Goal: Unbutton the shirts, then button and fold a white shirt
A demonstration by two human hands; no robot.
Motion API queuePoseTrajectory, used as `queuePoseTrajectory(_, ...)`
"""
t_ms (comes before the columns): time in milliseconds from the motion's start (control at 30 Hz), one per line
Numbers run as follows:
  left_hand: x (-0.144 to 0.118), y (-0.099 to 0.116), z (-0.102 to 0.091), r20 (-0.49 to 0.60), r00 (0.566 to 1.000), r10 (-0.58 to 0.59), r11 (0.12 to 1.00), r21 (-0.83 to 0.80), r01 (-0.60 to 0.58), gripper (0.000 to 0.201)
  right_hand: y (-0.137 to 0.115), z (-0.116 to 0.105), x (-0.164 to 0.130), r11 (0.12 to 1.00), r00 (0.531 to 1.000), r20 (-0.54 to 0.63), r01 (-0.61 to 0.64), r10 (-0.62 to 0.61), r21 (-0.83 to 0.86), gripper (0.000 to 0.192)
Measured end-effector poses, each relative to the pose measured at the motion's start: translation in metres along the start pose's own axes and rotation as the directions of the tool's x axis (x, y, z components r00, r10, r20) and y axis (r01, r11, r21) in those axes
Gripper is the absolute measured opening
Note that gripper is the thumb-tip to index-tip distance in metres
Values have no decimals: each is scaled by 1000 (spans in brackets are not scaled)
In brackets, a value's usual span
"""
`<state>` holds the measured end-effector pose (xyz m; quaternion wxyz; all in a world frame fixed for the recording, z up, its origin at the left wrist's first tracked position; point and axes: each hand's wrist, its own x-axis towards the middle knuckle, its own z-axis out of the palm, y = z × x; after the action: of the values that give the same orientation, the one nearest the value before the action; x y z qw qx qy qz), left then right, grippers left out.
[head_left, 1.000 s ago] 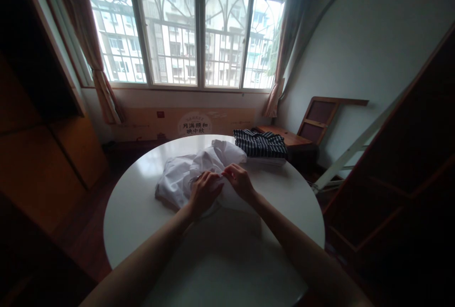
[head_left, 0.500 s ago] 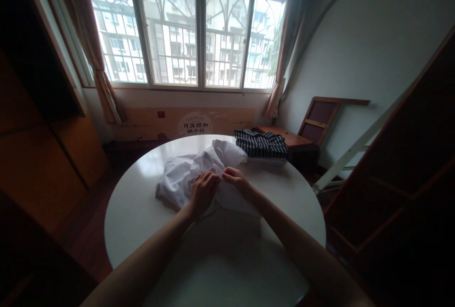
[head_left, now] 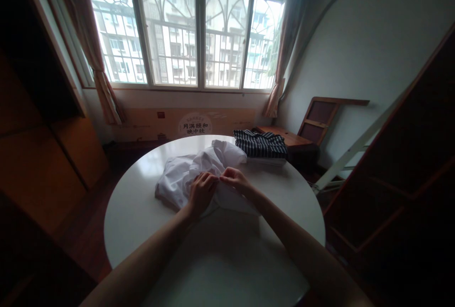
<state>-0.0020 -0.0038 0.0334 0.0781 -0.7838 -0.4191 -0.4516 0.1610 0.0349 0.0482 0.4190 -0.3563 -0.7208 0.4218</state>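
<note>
A crumpled white garment (head_left: 185, 174) lies heaped at the middle of the round white table (head_left: 135, 212). The left hand (head_left: 201, 192) rests on it, fingers curled into the cloth, and the right hand (head_left: 235, 180) pinches a fold just beside. A folded striped garment (head_left: 261, 145) sits at the far right edge

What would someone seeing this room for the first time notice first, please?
Probably the bright barred window at the back, then the round white table below it. At the table's middle, the left hand and right hand meet on a crumpled white garment, with a folded striped cloth at the far right edge.
</note>
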Motion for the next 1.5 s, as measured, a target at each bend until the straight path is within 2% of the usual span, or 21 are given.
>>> queuePoseTrajectory(133,0,1,0,-9,1000,-9,1000,9,9,9,-3,-1,-2,1000,999,38,-6,6,17,34)
queuePoseTrajectory(300,1,1,-1,-8,1000,2,1000,5,-2,8,-4,-1,-3,999,1000,8,26,-26,36,31)
queuePoseTrajectory(600,0,0,1,-7,1000,13,1000,-16,-13,10,-6,1,-5,988,1000,-18,-8,10,152,29)
queuePoseTrajectory(733,1,1,0,7,1000,14,1000,-14,-14,9,0,1,0,989,997,-72,7,4,146,26)
queuePoseTrajectory(833,2,1,-2,5,1000,7,1000,-10,-6,8,0,1,2,987,986,-163,12,15,163,24)
queuePoseTrajectory(900,2,1,-2,5,1000,3,1000,-12,-3,7,-3,1,0,979,976,-215,28,17,202,23)
queuePoseTrajectory(1067,0,0,-1,29,999,-18,997,-77,20,6,-7,0,-4,952,964,-257,20,62,306,25)
queuePoseTrajectory(1167,0,-1,0,65,997,-31,993,-114,39,7,0,-1,1,964,957,-271,-34,108,264,31)
queuePoseTrajectory(1300,0,-1,0,133,990,-38,989,-139,56,11,12,-1,7,978,972,-182,-114,146,173,36)
queuePoseTrajectory(1400,0,-2,0,176,983,-45,994,-93,62,14,13,-2,6,993,986,-122,-102,109,64,39)
queuePoseTrajectory(1500,0,-4,3,200,975,-97,994,-27,104,19,9,-3,2,994,997,-75,-39,31,-99,39)
